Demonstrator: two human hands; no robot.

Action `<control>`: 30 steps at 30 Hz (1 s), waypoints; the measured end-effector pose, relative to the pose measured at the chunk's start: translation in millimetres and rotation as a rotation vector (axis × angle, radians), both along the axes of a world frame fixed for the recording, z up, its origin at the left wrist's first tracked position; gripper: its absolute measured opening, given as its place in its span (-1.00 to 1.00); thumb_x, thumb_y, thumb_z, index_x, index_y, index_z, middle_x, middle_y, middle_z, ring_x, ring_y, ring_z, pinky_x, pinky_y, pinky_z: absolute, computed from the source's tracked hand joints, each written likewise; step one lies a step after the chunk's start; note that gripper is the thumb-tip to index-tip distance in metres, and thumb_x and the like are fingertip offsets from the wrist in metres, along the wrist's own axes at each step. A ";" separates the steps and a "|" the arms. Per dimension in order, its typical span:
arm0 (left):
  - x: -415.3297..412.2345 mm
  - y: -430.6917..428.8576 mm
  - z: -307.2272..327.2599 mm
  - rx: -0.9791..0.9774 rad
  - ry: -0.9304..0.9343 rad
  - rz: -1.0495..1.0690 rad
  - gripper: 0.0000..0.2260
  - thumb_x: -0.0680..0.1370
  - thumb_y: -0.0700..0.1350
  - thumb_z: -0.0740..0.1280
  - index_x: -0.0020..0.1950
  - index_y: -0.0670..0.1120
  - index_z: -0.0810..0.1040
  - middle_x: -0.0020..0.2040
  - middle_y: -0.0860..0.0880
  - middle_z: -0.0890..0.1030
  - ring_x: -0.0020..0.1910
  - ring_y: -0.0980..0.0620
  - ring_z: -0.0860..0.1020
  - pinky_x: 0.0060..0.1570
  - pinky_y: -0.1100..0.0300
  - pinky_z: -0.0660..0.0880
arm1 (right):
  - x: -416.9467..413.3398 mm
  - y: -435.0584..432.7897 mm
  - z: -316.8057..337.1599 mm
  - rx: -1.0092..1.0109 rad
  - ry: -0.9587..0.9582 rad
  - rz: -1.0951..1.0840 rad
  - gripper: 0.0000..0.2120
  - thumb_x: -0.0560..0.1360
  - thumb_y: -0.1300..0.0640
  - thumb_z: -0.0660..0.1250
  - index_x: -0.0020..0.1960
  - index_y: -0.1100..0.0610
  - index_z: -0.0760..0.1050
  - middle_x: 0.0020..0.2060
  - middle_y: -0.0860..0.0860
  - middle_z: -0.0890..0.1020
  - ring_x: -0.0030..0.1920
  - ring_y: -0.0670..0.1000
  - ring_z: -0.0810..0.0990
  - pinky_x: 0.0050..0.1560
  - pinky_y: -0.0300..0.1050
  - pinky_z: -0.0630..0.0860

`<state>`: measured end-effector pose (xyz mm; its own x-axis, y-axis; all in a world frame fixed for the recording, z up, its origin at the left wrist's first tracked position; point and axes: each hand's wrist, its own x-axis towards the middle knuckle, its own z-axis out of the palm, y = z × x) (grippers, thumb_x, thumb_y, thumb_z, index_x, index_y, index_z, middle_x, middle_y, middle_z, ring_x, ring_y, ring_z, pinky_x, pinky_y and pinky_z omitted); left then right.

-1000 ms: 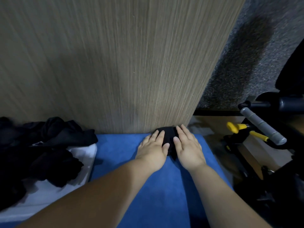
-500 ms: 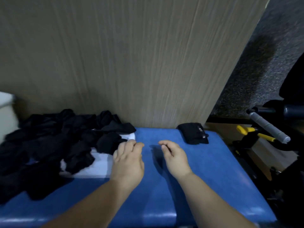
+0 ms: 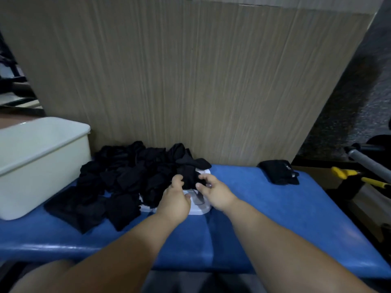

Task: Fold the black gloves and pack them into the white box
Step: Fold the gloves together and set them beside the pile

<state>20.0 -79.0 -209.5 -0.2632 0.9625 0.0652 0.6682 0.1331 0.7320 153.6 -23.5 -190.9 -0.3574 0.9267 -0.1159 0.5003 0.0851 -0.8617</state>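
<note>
One glove (image 3: 189, 178) atop pile (image 3: 118, 182) pinched by left hand (image 3: 176, 199) and right hand (image 3: 213, 192). Likely soft, light, limp, snag-prone; best taken at cuff edge, lifted clear of neighbours.

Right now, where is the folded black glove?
In the head view, the folded glove lies at the right back corner of the blue bench, beside the wooden panel.

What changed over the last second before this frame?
Both hands let go of the folded glove at the back right of the blue pad and moved left to the pile. The left hand and right hand now pinch a loose glove at its right edge. The folded glove stays put by the wood panel.
</note>
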 end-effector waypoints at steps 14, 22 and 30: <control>29.1 35.7 13.0 -0.020 -0.047 0.068 -0.76 0.49 0.06 0.39 -0.09 -0.08 0.46 -0.21 -0.02 0.54 -0.23 0.04 0.52 -0.32 0.24 0.38 | 49.7 -0.8 -2.8 -0.128 0.213 -0.009 -0.78 0.57 0.23 0.28 0.13 0.00 0.58 0.04 -0.13 0.65 0.03 -0.27 0.57 -0.07 -0.49 0.45; 92.4 70.0 5.2 0.018 0.101 -0.182 -0.86 0.44 -0.03 0.41 -0.17 -0.01 0.47 -0.10 0.04 0.41 -0.11 0.05 0.48 -0.12 0.24 0.41 | 136.8 4.3 0.6 0.017 0.043 -0.155 -0.87 0.54 0.19 0.33 0.00 -0.03 0.55 -0.16 -0.10 0.62 -0.20 -0.15 0.54 -0.24 -0.48 0.40; 129.4 86.7 -5.7 -0.034 -0.150 -0.460 -0.86 0.49 -0.15 0.37 -0.09 0.08 0.48 -0.03 0.04 0.52 -0.07 0.07 0.54 -0.02 0.19 0.48 | 181.2 21.8 -6.3 0.244 -0.174 -0.044 -0.54 0.43 0.27 0.42 0.02 -0.28 0.42 0.01 -0.21 0.41 -0.26 -0.23 0.46 -0.13 -0.48 0.37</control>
